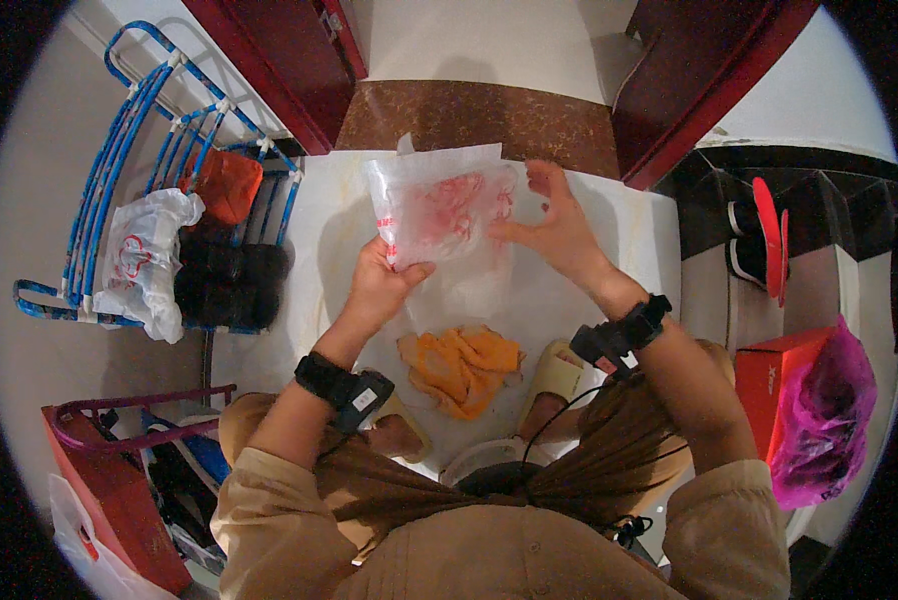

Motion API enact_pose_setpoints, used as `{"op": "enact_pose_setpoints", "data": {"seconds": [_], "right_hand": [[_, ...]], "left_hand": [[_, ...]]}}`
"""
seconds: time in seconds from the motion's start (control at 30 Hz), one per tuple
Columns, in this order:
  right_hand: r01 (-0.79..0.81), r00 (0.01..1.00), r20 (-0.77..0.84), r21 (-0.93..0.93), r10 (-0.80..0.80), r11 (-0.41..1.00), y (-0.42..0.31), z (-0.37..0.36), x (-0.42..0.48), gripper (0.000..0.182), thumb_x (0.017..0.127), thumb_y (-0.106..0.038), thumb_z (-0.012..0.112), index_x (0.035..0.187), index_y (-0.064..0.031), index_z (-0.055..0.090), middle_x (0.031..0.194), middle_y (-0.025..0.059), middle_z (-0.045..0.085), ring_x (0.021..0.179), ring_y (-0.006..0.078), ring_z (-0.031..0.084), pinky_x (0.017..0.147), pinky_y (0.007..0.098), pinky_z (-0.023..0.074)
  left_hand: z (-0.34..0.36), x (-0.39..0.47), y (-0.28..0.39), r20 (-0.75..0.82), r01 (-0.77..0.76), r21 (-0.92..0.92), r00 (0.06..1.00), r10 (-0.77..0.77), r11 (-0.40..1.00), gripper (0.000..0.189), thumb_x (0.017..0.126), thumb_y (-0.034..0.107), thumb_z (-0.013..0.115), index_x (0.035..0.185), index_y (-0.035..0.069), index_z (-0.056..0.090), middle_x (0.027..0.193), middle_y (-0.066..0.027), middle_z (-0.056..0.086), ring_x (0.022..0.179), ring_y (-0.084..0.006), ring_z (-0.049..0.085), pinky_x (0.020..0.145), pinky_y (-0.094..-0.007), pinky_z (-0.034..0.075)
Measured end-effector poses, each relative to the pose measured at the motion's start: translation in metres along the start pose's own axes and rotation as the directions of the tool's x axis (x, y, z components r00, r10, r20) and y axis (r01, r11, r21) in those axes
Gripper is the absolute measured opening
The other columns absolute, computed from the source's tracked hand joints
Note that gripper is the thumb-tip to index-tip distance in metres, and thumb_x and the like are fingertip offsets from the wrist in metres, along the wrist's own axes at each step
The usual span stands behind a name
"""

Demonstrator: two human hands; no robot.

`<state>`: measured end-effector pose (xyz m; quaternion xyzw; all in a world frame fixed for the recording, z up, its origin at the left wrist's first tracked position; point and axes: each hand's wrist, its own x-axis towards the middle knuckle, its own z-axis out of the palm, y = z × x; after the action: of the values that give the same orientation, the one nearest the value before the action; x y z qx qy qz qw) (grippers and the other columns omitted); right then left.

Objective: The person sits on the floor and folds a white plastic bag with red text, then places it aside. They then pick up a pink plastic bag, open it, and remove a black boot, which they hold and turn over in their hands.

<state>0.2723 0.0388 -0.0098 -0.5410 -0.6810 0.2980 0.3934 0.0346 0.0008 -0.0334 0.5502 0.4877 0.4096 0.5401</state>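
Note:
My left hand [386, 279] grips the lower left corner of a translucent white plastic bag [441, 206] with red print, its thumb lying over the edge. The bag is held up flat above the white floor. At its right edge, my right hand [561, 221] has its thumb and fingers spread apart; whether the thumb tip touches the plastic is unclear. A crumpled orange cloth [460, 367] lies on the floor between my feet, below the bag.
To the left stands a blue tubular rack [118, 172] holding a white plastic bag [145, 262], an orange bag [226, 187] and dark footwear [231, 281]. On the right are red-soled shoes [770, 240], an orange box [779, 375] and a purple plastic bag [828, 420]. A brown doorway threshold [486, 116] lies ahead.

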Motion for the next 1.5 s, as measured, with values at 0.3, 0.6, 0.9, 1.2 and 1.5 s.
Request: {"op": "enact_pose_setpoints", "data": {"seconds": [0.3,0.6,0.9,1.2,1.5], "right_hand": [[-0.158,0.972,0.228,0.494,0.047,0.855,-0.009,0.004,-0.001,0.068,0.061,-0.013,0.083,0.112,-0.0009,0.039,0.099,0.0117,0.059,0.091,0.0191,0.059,0.078,0.0317,0.0490],[-0.109,0.988,0.150,0.465,0.043,0.879,-0.002,0.018,-0.006,0.069,0.059,-0.015,0.084,0.111,-0.0003,0.040,0.104,0.0120,0.058,0.094,0.0212,0.058,0.080,0.0315,0.0479],[-0.125,0.979,0.205,0.507,0.022,0.853,-0.012,0.018,-0.011,0.067,0.065,-0.015,0.080,0.120,-0.0007,0.044,0.113,0.0093,0.056,0.103,0.0163,0.053,0.090,0.0319,0.0438],[-0.122,0.983,0.185,0.575,0.017,0.809,-0.014,0.000,0.000,0.036,0.077,-0.004,0.063,0.111,-0.0029,0.053,0.104,0.0043,0.060,0.093,0.0135,0.056,0.083,0.0293,0.0467],[-0.509,0.858,0.376,0.712,0.350,0.483,0.029,-0.049,0.022,0.014,0.085,-0.012,0.045,0.091,-0.0078,0.057,0.075,0.0031,0.057,0.070,0.0158,0.056,0.065,0.0261,0.0462]], "left_hand": [[0.014,-0.011,0.005,0.089,-0.134,0.160,0.989,0.121,0.978,0.052,0.069,0.002,0.071,0.115,0.002,0.049,0.106,-0.0069,0.059,0.096,-0.0164,0.055,0.082,-0.0308,0.045],[0.007,-0.013,0.015,0.168,0.223,-0.205,0.967,-0.190,0.953,0.052,0.076,0.008,0.066,0.122,0.005,0.043,0.113,-0.0051,0.055,0.100,-0.0176,0.054,0.088,-0.0328,0.043],[-0.003,-0.014,0.015,0.224,0.257,-0.479,0.960,-0.166,0.839,0.055,0.085,0.032,0.059,0.131,0.008,0.038,0.121,-0.0076,0.051,0.111,-0.0205,0.049,0.094,-0.0365,0.040],[-0.005,-0.001,0.027,0.181,0.300,-0.624,0.954,-0.240,0.721,0.058,0.092,0.048,0.039,0.134,0.009,0.034,0.129,-0.0100,0.047,0.117,-0.0239,0.047,0.097,-0.0405,0.039],[-0.017,0.008,0.028,0.045,0.241,-0.685,0.956,-0.290,0.688,0.055,0.092,0.043,0.043,0.132,0.005,0.035,0.129,-0.0113,0.047,0.119,-0.0262,0.045,0.101,-0.0442,0.035]]}}
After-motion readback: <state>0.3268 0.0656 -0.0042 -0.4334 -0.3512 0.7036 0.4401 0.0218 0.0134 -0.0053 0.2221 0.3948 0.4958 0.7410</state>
